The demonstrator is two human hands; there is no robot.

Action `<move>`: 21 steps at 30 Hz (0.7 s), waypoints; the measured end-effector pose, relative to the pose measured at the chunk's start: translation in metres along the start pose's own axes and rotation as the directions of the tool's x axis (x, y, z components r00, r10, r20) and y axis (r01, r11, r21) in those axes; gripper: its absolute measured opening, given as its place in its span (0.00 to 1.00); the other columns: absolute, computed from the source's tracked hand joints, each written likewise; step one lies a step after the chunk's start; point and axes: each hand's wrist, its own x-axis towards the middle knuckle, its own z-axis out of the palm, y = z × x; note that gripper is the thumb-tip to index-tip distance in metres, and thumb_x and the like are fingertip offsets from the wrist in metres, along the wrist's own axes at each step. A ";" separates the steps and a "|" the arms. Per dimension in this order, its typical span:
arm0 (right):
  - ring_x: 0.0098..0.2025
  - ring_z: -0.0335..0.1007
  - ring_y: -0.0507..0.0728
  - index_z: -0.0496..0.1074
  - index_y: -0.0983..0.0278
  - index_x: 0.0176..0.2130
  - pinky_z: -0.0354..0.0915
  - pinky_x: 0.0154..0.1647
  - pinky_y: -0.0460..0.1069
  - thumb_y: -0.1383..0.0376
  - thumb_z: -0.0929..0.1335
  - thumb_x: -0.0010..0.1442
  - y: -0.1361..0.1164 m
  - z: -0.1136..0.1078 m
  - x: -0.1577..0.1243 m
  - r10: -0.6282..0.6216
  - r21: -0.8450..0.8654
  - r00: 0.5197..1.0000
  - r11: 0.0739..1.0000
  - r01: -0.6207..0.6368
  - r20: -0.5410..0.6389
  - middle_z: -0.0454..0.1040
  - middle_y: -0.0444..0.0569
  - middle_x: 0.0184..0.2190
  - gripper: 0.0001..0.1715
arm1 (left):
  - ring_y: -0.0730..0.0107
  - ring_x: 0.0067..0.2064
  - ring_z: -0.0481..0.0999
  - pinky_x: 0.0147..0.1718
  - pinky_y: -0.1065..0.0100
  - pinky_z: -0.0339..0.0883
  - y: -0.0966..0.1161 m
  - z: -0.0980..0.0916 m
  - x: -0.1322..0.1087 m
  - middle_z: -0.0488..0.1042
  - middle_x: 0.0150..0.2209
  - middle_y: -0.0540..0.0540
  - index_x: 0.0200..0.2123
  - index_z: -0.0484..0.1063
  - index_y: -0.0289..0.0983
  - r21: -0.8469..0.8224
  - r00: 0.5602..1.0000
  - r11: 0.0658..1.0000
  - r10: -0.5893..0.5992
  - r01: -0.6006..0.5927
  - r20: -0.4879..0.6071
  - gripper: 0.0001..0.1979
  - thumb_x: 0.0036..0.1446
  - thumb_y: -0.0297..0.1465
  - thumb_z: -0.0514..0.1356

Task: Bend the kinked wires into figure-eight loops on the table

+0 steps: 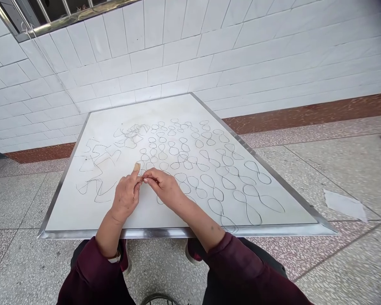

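Note:
My left hand and my right hand meet above the near middle of a white table. Both are closed in a pinch, fingertips almost touching, on what looks like a thin wire, though most of it is hidden by the fingers. A tan wrap covers the raised left index fingertip. To the right of my hands lie many thin wires bent into figure-eight loops, small ones farther off and larger ones nearer. Left of them are loose, crooked wires and a tangled wire pile.
A metal rim borders the table, which stands by a white tiled wall. A barred window is at upper left. On the speckled floor to the right lies a white paper sheet. My knees and shoes are below the near edge.

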 end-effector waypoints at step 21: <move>0.33 0.69 0.55 0.70 0.60 0.31 0.66 0.35 0.52 0.61 0.67 0.59 -0.003 0.013 0.000 0.267 0.307 0.962 0.922 -0.237 -0.060 0.75 0.45 0.31 0.05 | 0.67 0.32 0.73 0.34 0.66 0.67 -0.005 0.017 -0.003 0.76 0.33 0.48 0.72 0.43 0.44 0.131 0.993 0.988 0.094 -0.084 -0.069 0.31 0.69 0.24 0.46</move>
